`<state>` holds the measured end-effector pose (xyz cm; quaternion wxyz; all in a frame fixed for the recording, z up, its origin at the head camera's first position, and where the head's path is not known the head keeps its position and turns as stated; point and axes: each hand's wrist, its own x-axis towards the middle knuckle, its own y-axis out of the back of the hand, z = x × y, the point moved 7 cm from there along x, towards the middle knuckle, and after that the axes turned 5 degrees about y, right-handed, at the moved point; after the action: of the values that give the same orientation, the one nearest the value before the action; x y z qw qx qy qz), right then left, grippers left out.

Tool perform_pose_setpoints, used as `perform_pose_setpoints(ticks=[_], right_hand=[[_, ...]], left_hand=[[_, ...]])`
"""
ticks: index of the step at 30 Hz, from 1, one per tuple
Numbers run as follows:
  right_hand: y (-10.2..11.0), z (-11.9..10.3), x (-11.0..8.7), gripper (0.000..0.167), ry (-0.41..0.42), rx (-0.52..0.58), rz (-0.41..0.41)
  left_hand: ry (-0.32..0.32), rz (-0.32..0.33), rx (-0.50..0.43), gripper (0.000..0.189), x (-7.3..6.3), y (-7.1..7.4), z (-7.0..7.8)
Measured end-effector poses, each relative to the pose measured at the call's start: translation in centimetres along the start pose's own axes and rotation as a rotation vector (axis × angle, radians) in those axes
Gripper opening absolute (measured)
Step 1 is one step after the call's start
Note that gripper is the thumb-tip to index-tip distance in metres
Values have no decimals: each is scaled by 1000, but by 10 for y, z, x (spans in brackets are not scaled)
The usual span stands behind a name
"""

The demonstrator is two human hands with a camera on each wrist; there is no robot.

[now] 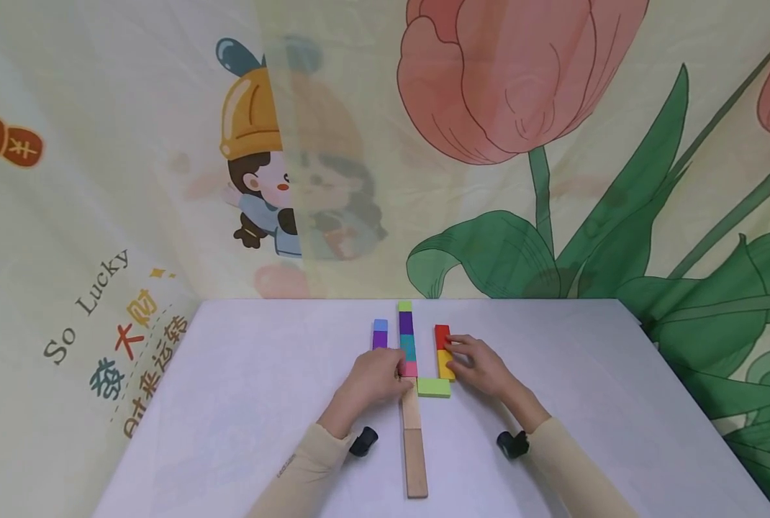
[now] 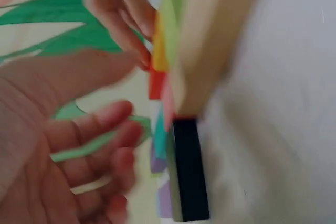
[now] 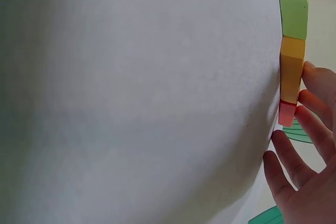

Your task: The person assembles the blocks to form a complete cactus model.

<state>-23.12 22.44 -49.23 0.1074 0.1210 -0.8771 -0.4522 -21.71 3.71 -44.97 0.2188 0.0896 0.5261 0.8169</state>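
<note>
Flat coloured blocks form a figure on the table. My left hand point(image 1: 373, 375) hovers over its left side, fingers loosely bent; in the left wrist view nothing shows between thumb and fingers. Near it lie a purple block point(image 1: 380, 339), a pink block point(image 1: 410, 369) and a dark navy block point(image 2: 191, 171), which the hand hides in the head view. My right hand point(image 1: 485, 368) has its fingertips against the outer side of the yellow block point(image 3: 292, 72) and close to the red block point(image 3: 287, 113). A light green block point(image 1: 433, 388) lies crosswise beside the upper plain wooden block point(image 1: 411, 404).
Teal point(image 1: 408, 347), dark purple point(image 1: 406, 322) and small green point(image 1: 404, 306) blocks continue the middle column to the table's back edge. A blue block point(image 1: 381, 325) stands left of it. Another plain wooden block point(image 1: 414, 464) ends the column nearest me. A printed cloth point(image 1: 333, 144) hangs behind.
</note>
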Motion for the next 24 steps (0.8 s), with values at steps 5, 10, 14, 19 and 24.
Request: perform_pose_setpoints(ticks=[5, 10, 14, 19, 24], right_hand=[[1, 0, 1, 44, -15, 11, 2], [-2, 1, 1, 45, -28, 0, -6], [-4, 2, 1, 45, -32, -1, -5], [-4, 1, 1, 45, -37, 7, -6], [-3, 1, 1, 45, -46, 20, -4]], left_hand=[[63, -41, -109, 24, -10, -9, -3], [61, -6, -133, 24, -12, -14, -4], [62, -15, -154, 22, -12, -15, -5], [51, -12, -165, 20, -11, -15, -4], [50, -14, -174, 19, -11, -16, -4]])
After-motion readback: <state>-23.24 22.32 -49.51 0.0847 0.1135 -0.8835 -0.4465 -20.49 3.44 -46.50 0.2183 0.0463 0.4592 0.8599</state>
